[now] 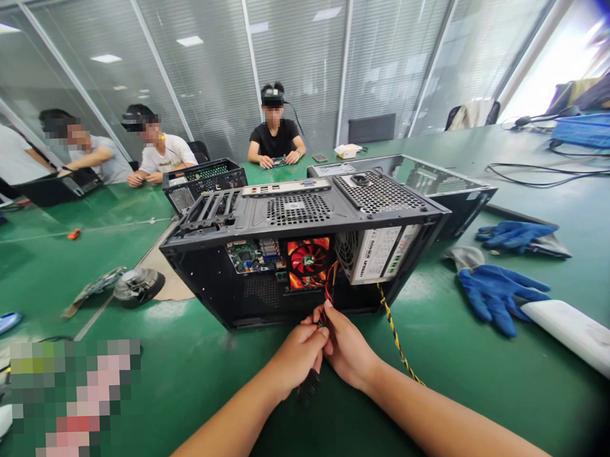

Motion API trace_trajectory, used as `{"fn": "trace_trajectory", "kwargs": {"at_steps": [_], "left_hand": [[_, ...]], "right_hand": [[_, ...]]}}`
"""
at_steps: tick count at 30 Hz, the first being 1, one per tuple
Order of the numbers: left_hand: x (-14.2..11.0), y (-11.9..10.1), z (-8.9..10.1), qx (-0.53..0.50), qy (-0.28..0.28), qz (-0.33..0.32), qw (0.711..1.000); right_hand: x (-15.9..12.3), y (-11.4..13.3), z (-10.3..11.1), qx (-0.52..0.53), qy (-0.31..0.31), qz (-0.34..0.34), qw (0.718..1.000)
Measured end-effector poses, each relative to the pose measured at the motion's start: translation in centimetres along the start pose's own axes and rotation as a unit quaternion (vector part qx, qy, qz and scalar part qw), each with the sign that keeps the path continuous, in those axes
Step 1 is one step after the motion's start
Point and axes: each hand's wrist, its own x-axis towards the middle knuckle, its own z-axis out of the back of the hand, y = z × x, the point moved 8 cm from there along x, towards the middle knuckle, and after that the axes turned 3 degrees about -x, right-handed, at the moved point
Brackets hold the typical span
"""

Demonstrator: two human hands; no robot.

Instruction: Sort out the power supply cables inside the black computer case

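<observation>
An open black computer case [249, 220] lies in front of me, its inside facing me. Both hands meet just before its lower edge. My left hand [303, 348] is closed around a bundle of power cables [331, 281], and a dark connector end [309, 387] hangs below it. My right hand [345, 340] pinches the same bundle from the other side. The cables run up to the power supply [381, 256] at the right inside the case. Left of that sit a red-and-black fan [309, 262] and a green motherboard [250, 256]. A yellow-black twisted cable [393, 325] trails onto the table.
Blue work gloves [497, 292] and a white oblong object [579, 335] lie to the right. More cases stand behind, one a black case [203, 175]. A round metal part [137, 286] rests at left on the green table [201, 405]. Several people sit across.
</observation>
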Motion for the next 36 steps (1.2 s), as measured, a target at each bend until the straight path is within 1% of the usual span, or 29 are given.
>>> {"fn": "trace_trajectory", "kwargs": {"at_steps": [3, 6, 8, 11, 13, 14, 16, 19, 21, 22, 24, 26, 27, 28, 30, 32, 34, 36], "left_hand": [[-0.1, 0.1, 0.0, -0.052, 0.007, 0.009, 0.999], [0.0, 0.0, 0.0, -0.045, 0.008, 0.001, 0.999], [0.1, 0.0, 0.1, -0.01, -0.001, -0.007, 1.0], [0.0, -0.4, 0.7, 0.084, -0.054, -0.034, 0.994], [-0.2, -0.9, 1.1, 0.158, -0.097, -0.069, 0.98], [-0.4, -1.0, 1.2, 0.189, -0.112, -0.084, 0.972], [-0.7, -1.1, 1.3, 0.231, -0.126, -0.092, 0.96], [-0.9, -0.9, 1.5, 0.257, -0.145, -0.082, 0.952], [-1.0, -1.2, 1.6, 0.245, -0.157, -0.086, 0.953], [-0.9, -1.3, 1.6, 0.226, -0.153, -0.092, 0.958], [-0.5, -1.2, 1.2, 0.158, -0.113, -0.081, 0.978], [-0.2, -0.6, 0.5, 0.047, -0.047, -0.041, 0.997], [-0.1, -0.3, 0.1, -0.023, -0.011, -0.012, 1.0], [-0.1, 0.1, -0.4, -0.096, 0.025, 0.017, 0.995], [-0.5, 0.3, -1.3, -0.225, 0.096, 0.064, 0.967], [-0.9, 0.3, -1.9, -0.298, 0.148, 0.091, 0.939], [-1.1, 0.2, -2.0, -0.324, 0.166, 0.096, 0.926], [-1.0, 0.4, -1.9, -0.327, 0.163, 0.095, 0.926]], "right_hand": [[-0.1, 0.1, -0.2, 0.012, 0.01, 0.002, 1.0], [0.0, 0.1, -0.2, 0.011, 0.008, 0.01, 1.0], [0.0, 0.1, -0.1, 0.002, 0.003, 0.013, 1.0], [0.1, -0.1, 0.1, -0.005, -0.007, 0.009, 1.0], [0.0, -0.1, 0.2, -0.004, -0.013, 0.01, 1.0], [0.0, 0.0, 0.2, -0.003, -0.014, 0.012, 1.0], [0.0, 0.1, 0.2, -0.001, -0.015, 0.019, 1.0], [0.0, 0.2, 0.0, 0.005, -0.008, 0.021, 1.0], [0.0, 0.2, 0.0, 0.01, -0.002, 0.015, 1.0], [0.0, 0.2, 0.0, 0.012, 0.0, 0.012, 1.0], [0.1, 0.1, 0.1, 0.018, 0.003, 0.003, 1.0], [0.1, -0.1, 0.0, 0.025, 0.013, -0.013, 1.0], [0.1, -0.2, -0.1, 0.03, 0.021, -0.02, 0.999], [0.1, -0.2, -0.2, 0.034, 0.029, -0.025, 0.999], [0.0, -0.2, -0.4, 0.034, 0.043, -0.028, 0.998], [-0.1, -0.1, -0.6, 0.029, 0.054, -0.026, 0.998], [-0.2, 0.1, -0.7, 0.02, 0.061, -0.019, 0.998], [-0.2, 0.2, -0.8, 0.009, 0.064, -0.008, 0.998]]}}
